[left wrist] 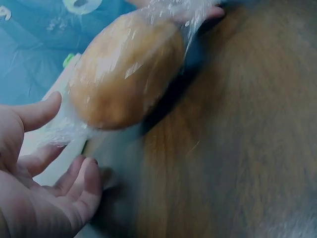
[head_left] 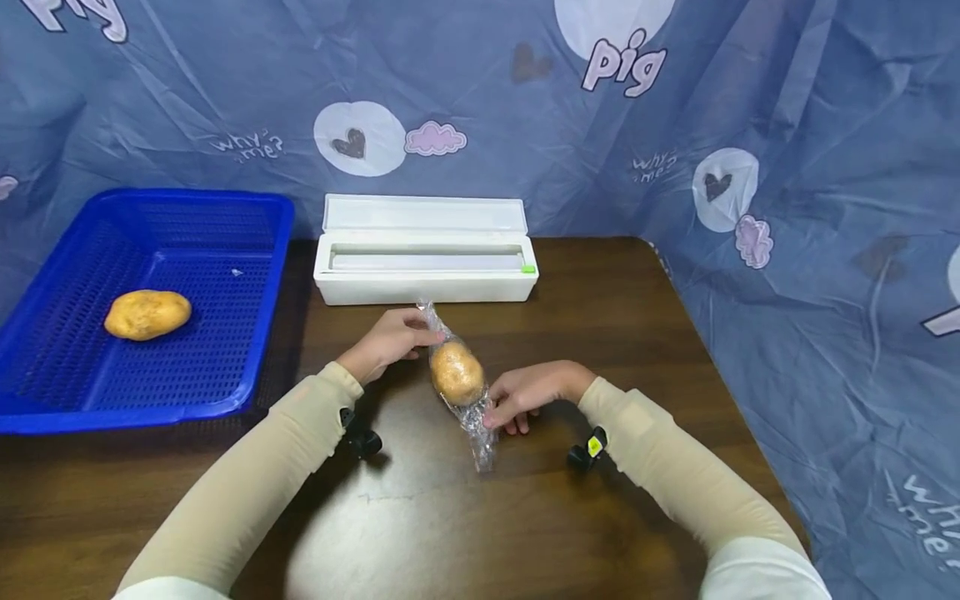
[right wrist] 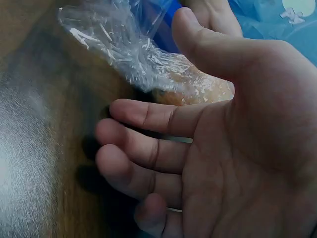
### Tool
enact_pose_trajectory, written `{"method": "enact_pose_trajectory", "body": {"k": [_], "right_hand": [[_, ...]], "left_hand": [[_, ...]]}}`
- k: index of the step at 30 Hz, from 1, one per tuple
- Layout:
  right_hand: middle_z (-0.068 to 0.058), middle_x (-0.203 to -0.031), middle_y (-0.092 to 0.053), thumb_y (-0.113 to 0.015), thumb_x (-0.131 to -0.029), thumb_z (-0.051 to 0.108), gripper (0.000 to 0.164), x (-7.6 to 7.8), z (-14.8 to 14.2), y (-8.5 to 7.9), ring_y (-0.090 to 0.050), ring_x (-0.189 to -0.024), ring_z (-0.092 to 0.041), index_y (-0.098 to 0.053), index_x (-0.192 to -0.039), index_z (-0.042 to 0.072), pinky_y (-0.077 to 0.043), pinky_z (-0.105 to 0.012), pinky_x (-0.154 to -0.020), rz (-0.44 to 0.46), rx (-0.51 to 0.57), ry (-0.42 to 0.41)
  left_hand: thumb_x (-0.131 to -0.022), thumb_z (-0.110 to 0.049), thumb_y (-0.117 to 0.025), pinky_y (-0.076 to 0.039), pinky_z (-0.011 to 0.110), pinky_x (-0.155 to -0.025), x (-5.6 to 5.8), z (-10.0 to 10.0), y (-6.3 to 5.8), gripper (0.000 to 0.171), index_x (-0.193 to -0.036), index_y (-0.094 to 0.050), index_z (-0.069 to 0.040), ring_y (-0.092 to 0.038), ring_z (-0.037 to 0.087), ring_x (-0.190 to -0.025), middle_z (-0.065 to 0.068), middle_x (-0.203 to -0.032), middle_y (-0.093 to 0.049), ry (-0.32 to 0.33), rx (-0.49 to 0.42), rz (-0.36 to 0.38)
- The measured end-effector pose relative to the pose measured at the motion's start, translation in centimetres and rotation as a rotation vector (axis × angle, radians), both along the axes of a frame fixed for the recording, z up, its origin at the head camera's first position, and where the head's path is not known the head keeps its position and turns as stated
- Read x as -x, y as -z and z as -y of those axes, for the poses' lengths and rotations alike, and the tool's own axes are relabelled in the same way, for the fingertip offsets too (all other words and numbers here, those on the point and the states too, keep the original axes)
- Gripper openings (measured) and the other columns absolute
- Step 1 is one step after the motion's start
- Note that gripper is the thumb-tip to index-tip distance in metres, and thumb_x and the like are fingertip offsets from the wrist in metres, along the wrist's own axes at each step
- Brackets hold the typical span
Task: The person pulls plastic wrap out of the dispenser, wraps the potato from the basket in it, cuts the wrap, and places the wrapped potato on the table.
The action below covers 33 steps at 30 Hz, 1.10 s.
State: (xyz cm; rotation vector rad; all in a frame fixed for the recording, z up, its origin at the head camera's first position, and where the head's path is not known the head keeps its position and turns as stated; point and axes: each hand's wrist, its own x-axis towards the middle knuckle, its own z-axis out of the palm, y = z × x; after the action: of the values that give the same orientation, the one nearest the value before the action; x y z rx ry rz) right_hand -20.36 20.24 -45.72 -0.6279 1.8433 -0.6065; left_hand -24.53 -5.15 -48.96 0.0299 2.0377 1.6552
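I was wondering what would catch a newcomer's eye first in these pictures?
Probably the potato in shiny clear wrap, between the left hand and right hand. Next comes the bright blue basket at the left of the head view, with a bare potato inside. Behind the hands, the white box stands open.
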Motion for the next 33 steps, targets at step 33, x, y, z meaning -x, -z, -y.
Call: {"method": "enact_pose_trajectory", "body": {"k": [33], "right_hand": [[-0.022,-0.121,-0.067,-0.070,-0.091,0.000,0.054,1.4,1.8,3.4,-0.066,-0.104,-0.022,-0.051,-0.141,-0.005,-0.054,-0.029,-0.087,-0.227,0.523,0.797]], "left_hand": [[-0.087,-0.005,-0.078,-0.058,0.031,-0.082,-3.1,-3.7,0.9,0.033,-0.116,-0.070,0.007,-0.071,0.030,-0.100,0.019,-0.108,-0.073,-0.031,-0.016,-0.355]]}}
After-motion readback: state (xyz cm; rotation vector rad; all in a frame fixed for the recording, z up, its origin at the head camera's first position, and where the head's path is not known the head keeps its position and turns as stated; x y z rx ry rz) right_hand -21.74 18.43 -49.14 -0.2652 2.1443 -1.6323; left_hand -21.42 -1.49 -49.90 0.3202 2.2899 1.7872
